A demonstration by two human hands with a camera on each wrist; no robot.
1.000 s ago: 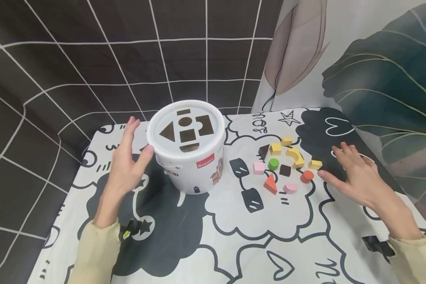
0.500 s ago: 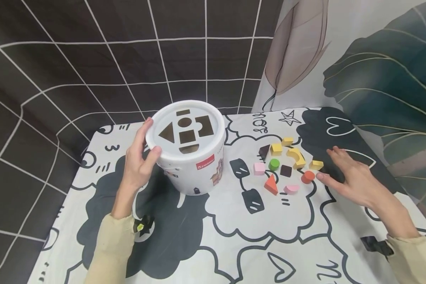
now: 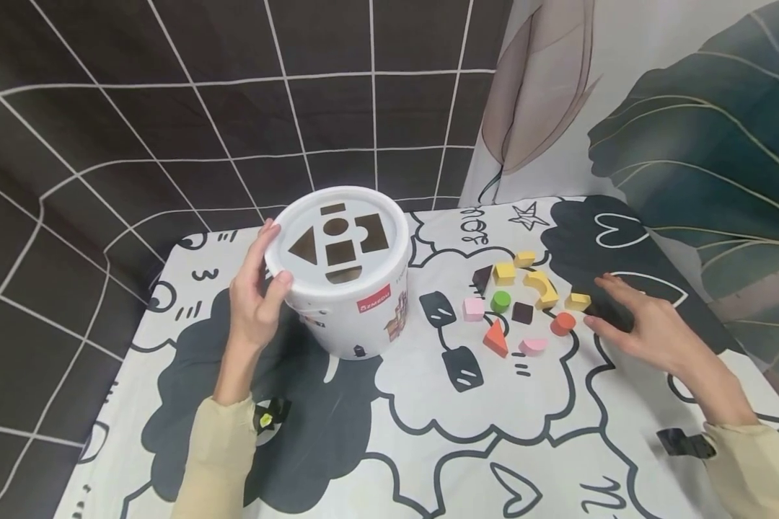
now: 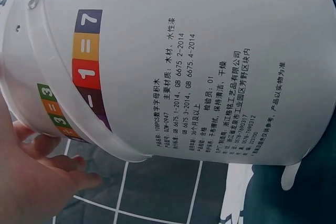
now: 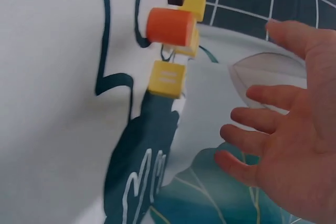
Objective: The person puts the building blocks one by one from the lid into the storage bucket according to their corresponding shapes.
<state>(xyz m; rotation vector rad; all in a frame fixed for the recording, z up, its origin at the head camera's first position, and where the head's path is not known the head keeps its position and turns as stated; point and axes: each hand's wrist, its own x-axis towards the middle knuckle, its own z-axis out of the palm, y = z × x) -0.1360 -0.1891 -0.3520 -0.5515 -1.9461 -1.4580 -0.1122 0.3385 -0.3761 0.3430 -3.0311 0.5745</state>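
- Showing toward 9 and 3 o'clock, read from the person's place: two pale sleeves (image 3: 217, 454).
- At 2 o'clock: the right hand (image 3: 656, 324), fingers and thumb spread in the air, near but apart from the orange cylinder (image 3: 562, 324) and a yellow block (image 3: 578, 302) marked "=".
- At 11: the left hand (image 3: 253, 292), thumb and fingers parted, touching the white bucket (image 3: 337, 324) along the 8-to-9 o'clock rim of its lid (image 3: 378, 264); how firmly, I cannot tell.
- At 1, loose on the patterned cloth (image 3: 448, 414): nearer, a pink half-round block (image 3: 534, 347) and red triangular block (image 3: 495, 339); then a dark square block (image 3: 522, 312), pink cube (image 3: 473, 308) and green cylinder (image 3: 500, 301); farther, a yellow arch (image 3: 542, 287) among other blocks.
- At half past 11: the bucket, upright, lid on, with a half-round hole (image 3: 344, 274) at its 6, triangular hole (image 3: 304, 246) at 9, notched hole (image 3: 374, 234) at 3, rectangular hole (image 3: 332, 209) at 12.
- Farthest, from 10 to 12: a dark, white-gridded wall covering (image 3: 337, 108); around 1, leaf-printed fabric (image 3: 707, 166).
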